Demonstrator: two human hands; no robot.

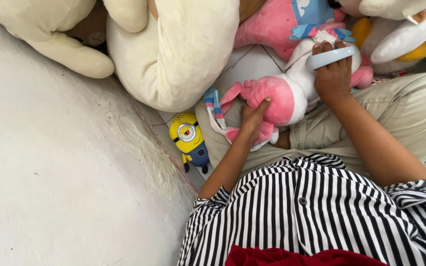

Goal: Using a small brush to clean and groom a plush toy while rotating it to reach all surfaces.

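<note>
We see a pink and white plush toy [292,93] lying across the lap at centre. The left hand [252,118] pinches its pink limb, arm reaching up from six o'clock. At two o'clock, the right hand [332,74] clasps a white brush [330,57] against the toy. White floor tiles [252,64] show behind; a pale wall [50,172] fills nine o'clock.

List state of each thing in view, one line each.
left hand: gripping the pink and white plush toy.
right hand: closed on the white brush, pressing it to the plush.
pink and white plush toy: lying across the lap.
white brush: held, against the plush.
yellow plush figure: lying on the floor, untouched.
large cream plush: resting against the wall.
</note>
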